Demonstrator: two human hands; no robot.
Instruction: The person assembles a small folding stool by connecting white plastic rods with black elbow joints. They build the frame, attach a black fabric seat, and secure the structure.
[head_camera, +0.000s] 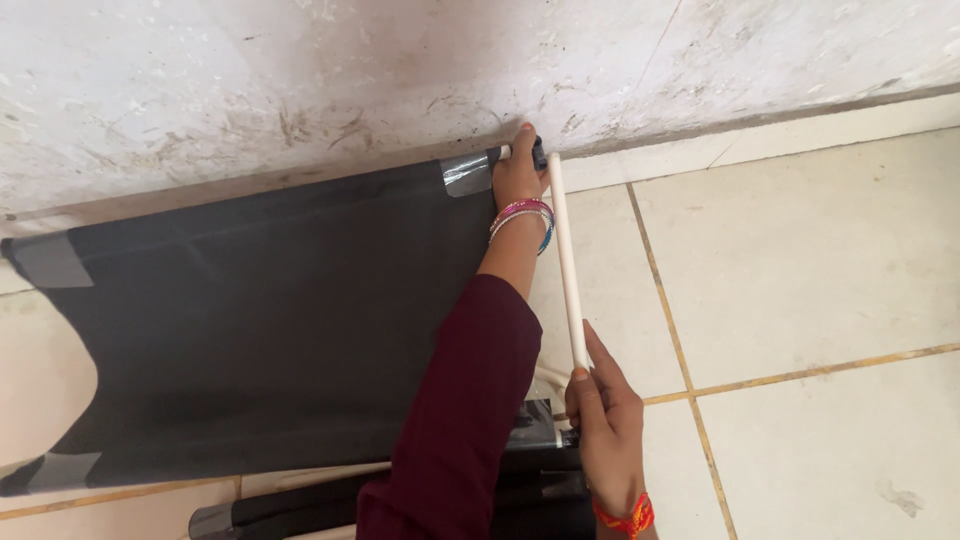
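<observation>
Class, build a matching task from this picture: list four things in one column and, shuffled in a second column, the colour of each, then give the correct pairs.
Things:
1. rod
2. fabric sheet
3. sleeve
4. wrist thread

Colours:
A. maroon
B. white
C. red and orange
D. dark grey

Pairs: 1-B, 2-D, 3-A, 4-C. The sleeve is on the arm of the left hand; the thread is on the wrist of the right hand, which holds the rod.

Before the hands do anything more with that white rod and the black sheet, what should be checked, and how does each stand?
1. Left hand grips the rod's far end at the wall: ok.
2. Right hand holds the white rod at its near end: ok.
3. Rod looks straight: ok.
4. Black sheet lies flat, taped corners: ok.
5. Rod seated in the far corner piece: cannot tell, the hand hides it.
</observation>
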